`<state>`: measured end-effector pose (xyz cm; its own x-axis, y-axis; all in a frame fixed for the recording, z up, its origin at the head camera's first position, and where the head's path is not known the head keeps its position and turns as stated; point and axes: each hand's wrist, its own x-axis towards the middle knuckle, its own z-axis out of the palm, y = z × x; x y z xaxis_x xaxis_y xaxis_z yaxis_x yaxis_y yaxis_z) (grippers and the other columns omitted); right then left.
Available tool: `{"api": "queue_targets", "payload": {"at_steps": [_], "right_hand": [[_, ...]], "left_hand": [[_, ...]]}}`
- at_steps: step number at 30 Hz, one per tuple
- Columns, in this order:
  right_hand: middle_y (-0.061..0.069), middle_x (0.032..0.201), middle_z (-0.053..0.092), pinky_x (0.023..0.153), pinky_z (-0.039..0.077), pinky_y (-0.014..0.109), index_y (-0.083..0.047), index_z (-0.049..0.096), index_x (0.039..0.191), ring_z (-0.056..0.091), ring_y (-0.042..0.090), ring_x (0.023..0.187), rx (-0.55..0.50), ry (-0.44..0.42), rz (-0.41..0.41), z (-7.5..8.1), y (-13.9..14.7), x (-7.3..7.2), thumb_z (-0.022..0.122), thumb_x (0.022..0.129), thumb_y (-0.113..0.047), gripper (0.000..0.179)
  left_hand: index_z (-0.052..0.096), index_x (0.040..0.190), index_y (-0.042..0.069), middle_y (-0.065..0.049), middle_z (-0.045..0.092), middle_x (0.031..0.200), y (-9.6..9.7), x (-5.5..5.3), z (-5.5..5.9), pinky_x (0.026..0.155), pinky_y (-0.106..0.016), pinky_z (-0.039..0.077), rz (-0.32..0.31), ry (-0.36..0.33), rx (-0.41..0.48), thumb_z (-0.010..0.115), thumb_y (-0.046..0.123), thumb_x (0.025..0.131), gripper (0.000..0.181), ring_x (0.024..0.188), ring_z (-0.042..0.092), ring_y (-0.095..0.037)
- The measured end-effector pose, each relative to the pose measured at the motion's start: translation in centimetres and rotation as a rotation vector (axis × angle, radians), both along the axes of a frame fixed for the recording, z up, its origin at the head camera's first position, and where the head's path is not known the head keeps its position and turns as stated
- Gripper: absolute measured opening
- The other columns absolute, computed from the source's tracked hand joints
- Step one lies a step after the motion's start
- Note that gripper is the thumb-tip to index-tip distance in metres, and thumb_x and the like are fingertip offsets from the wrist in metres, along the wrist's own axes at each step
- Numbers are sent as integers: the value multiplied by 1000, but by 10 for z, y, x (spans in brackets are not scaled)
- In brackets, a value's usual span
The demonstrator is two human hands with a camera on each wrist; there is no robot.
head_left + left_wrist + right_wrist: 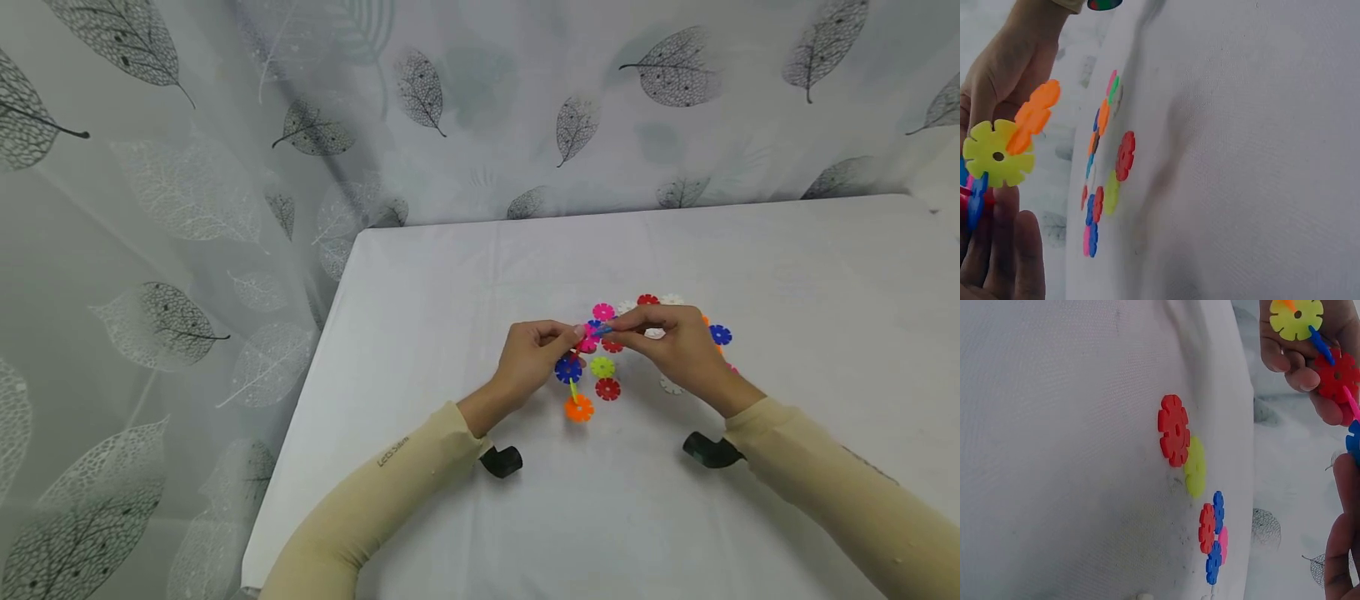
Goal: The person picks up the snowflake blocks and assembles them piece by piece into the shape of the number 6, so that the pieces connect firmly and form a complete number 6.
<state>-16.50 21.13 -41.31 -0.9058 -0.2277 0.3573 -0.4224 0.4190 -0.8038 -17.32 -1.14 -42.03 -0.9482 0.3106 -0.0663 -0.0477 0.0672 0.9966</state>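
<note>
Head view — left fingers (pixel 562 341) and right fingers (pixel 637 317) hold six flower discs (pixel 567 369).

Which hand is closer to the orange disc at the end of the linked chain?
Left. The left hand holds the linked chain, up and left of the orange disc in the head view; the right hand is farther off, up and right, pinching a blue piece.
</note>
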Motion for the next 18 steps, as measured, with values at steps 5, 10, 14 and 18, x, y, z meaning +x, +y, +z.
{"api": "queue_targets", "payload": {"at_steps": [5,10,14,18], "right_hand": [[-3,100,70,68,53,21,-15,82,100,61,11,89,38,-3,10,1,3,-1,83,83,-2,21],[-3,99,69,64,54,20,-15,82,100,61,12,85,39,17,35,-2,3,-1,83,81,0,24],[-4,99,72,66,52,19,-14,80,104,61,11,84,55,67,63,-4,3,-2,83,81,0,27],[-5,102,73,72,51,18,-14,78,112,63,8,89,72,63,55,-3,6,-1,82,84,-2,30]], "left_hand": [[74,113,7,-1,76,94,-3,-1,1,78,-26,57,-55,-15,-33,66,27,100,26,83,73,-16],[73,122,10,2,76,97,-5,-2,1,83,-28,57,-115,-18,-53,74,31,95,34,91,73,-20],[74,122,10,2,76,98,-5,-2,-1,84,-29,57,-110,-10,-47,79,26,91,35,90,73,-21],[75,120,10,3,76,101,-4,-3,-3,83,-30,57,-79,22,-64,80,24,89,34,90,72,-15]]}}
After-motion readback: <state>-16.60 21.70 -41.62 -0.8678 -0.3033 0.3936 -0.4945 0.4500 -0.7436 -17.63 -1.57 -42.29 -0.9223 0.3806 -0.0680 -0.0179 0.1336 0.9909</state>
